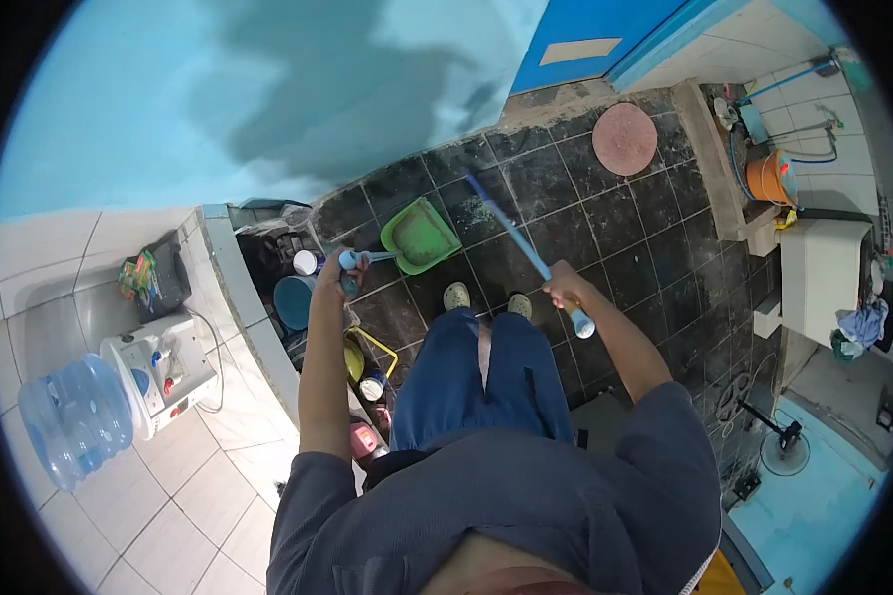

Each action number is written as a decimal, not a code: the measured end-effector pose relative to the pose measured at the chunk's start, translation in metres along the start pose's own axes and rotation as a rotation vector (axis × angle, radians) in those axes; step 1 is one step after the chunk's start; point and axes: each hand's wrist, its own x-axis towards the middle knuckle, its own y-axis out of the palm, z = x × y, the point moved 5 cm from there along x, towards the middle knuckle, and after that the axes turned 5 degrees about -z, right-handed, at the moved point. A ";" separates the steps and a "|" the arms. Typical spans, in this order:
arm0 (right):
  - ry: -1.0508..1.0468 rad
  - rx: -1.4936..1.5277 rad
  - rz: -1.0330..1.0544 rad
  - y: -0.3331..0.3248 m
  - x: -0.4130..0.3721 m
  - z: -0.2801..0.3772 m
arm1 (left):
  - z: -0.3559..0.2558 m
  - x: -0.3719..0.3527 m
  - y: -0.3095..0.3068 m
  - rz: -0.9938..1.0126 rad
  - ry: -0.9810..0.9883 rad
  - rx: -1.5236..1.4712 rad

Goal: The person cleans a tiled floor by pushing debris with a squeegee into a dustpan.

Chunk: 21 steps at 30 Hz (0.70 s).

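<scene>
My left hand (351,274) is closed around the pale blue handle of a green dustpan (419,238). The pan is over the dark floor tiles, its wide mouth facing away from me. Fingers of my right hand (568,286) wrap round the upper part of a long blue broom handle (516,234), whose top end sticks out below the hand. It slants away from me toward the blue wall and turns darker at its far end. Bristles cannot be made out there. Both of my clogs (456,296) stand on the tiles between the two tools.
A round pink mat (625,139) lies near the blue door (577,45). Buckets and containers, including a blue pail (294,301), crowd my left side beside a low ledge. Farther left stands a water dispenser (159,372). An orange bucket (770,180) and a fan (784,451) are right.
</scene>
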 end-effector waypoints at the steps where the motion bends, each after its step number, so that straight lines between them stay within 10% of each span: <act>1: -0.004 -0.009 0.004 0.008 -0.007 0.006 | 0.001 -0.003 0.004 -0.001 -0.002 0.010; 14: -0.242 -0.003 0.145 -0.002 -0.149 0.067 | -0.002 0.002 -0.007 -0.002 0.044 0.008; 21: -0.041 -0.217 -0.179 -0.005 -0.039 0.008 | -0.004 0.008 -0.009 0.002 0.014 -0.032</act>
